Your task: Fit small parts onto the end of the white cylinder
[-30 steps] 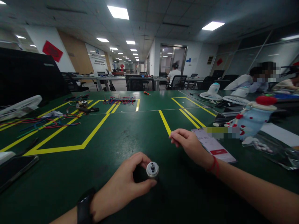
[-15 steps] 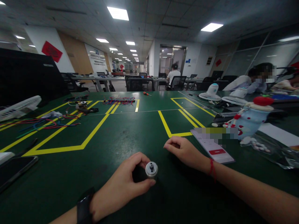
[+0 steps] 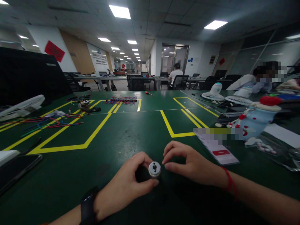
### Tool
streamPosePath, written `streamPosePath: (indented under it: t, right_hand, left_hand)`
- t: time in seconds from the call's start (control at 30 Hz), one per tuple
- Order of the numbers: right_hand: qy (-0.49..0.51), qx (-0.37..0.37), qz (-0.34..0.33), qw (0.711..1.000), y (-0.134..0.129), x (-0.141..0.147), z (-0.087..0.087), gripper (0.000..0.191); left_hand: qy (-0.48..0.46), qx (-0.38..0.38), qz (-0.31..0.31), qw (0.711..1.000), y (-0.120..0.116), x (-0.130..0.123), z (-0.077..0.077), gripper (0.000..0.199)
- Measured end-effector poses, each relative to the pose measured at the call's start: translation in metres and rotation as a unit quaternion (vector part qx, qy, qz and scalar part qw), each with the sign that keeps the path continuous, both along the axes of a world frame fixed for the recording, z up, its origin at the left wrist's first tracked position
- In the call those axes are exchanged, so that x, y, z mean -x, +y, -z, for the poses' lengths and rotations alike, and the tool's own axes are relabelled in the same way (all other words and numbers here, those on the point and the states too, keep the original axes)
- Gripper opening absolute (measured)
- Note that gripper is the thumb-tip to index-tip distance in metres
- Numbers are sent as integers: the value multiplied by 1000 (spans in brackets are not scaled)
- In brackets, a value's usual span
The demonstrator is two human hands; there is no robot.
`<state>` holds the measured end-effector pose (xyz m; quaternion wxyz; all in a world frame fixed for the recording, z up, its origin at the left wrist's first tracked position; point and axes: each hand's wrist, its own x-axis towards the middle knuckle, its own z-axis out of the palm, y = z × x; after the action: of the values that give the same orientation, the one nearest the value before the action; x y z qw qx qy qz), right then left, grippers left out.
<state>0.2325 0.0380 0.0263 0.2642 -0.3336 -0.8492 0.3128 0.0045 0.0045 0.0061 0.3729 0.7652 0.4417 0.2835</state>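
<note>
My left hand (image 3: 131, 179), with a black watch on its wrist, holds a small silver cylindrical motor (image 3: 154, 169) upright between thumb and fingers. The motor's round top face points up at me and has a dark centre with small holes beside it. Just right of the motor is my right hand (image 3: 187, 161), a red string round its wrist. Its thumb and index fingertips come close together near the motor's rim, apparently without touching it. Whether something tiny is between these fingertips cannot be made out.
Yellow tape (image 3: 97, 131) marks the green table (image 3: 131, 132). Loose wires (image 3: 58, 122) lie left, a wire bundle (image 3: 124, 99) and screwdriver (image 3: 148, 93) farther back. A phone (image 3: 18, 170) lies left; a printed card (image 3: 217, 148), blue cup (image 3: 260, 120) and white fans (image 3: 213, 92) are right.
My right hand has moved toward me and left, up to the motor, its fingers reaching forward. The dark piece standing on the motor's top face no longer shows. My left hand keeps its hold.
</note>
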Motion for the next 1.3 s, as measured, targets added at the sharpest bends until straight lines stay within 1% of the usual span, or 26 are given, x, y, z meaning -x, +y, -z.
streamPosePath:
  t: [0.1, 0.17, 0.23, 0.3, 0.33, 0.37, 0.47, 0.53, 0.6, 0.7, 0.8, 0.87, 0.93, 1.0, 1.07, 1.13, 1.2, 1.3]
  right_hand:
    - [-81, 6, -33, 996, -1, -9, 11, 11]
    - [-102, 1, -43, 994, -2, -11, 15, 12]
    - [-83, 12, -48, 995, -1, -12, 15, 17]
    - [-26, 47, -28, 998, 5, -14, 13, 21]
    - [10, 67, 1, 998, 9, -16, 13, 21]
    - [44, 87, 45, 994, 14, -19, 14, 21]
    - [98, 123, 196, 968, 31, -27, 22, 25]
    - [101, 130, 238, 957, 39, -31, 29, 27]
    - [94, 130, 228, 960, 42, -32, 33, 27]
    - [37, 107, 180, 977, 36, -29, 29, 24]
    - [-43, 58, 73, 995, 25, -25, 20, 22]
    - [-74, 22, -2, 997, 17, -22, 15, 28]
    - [-98, -11, -44, 994, 10, -17, 13, 25]
    - [-105, -26, -54, 993, 4, -11, 12, 15]
    - [-64, -22, -33, 997, 0, -5, 11, 9]
    - [10, -13, 0, 1000, -4, 2, 10, 8]
    - [68, -11, 18, 997, -6, 10, 8, 8]
    - [82, -16, 27, 996, -10, 20, 4, 10]
  left_hand:
    - [-1, 4, 2, 1000, 0, 0, 0, 19]
    - [0, 6, 1, 1000, 1, 0, 0, 19]
    - [1, 9, 1, 1000, 2, 1, 1, 19]
    - [2, 9, -1, 1000, 2, 1, 2, 19]
    - [3, 8, -1, 1000, 2, 1, 2, 19]
    - [3, 6, -2, 1000, 2, 1, 3, 19]
    - [2, 9, 1, 1000, 1, 2, 2, 20]
    - [0, 15, 5, 1000, 0, 2, 1, 20]
    - [0, 17, 7, 1000, 1, 1, 1, 20]
    - [5, 10, 1, 1000, 2, 1, 1, 19]
    - [6, 9, -1, 1000, 1, 1, 1, 19]
    - [7, 9, 1, 1000, 0, 1, 1, 19]
    - [9, 6, 2, 1000, 0, 1, 0, 18]
    - [11, 2, 2, 1000, 0, 0, 0, 18]
    - [11, -2, 0, 1000, 0, 0, 0, 18]
    - [11, -5, -2, 1000, 0, 0, 0, 18]
    - [11, -8, -3, 1000, 0, -1, 0, 17]
    - [9, -12, -2, 1000, 0, -1, 1, 16]
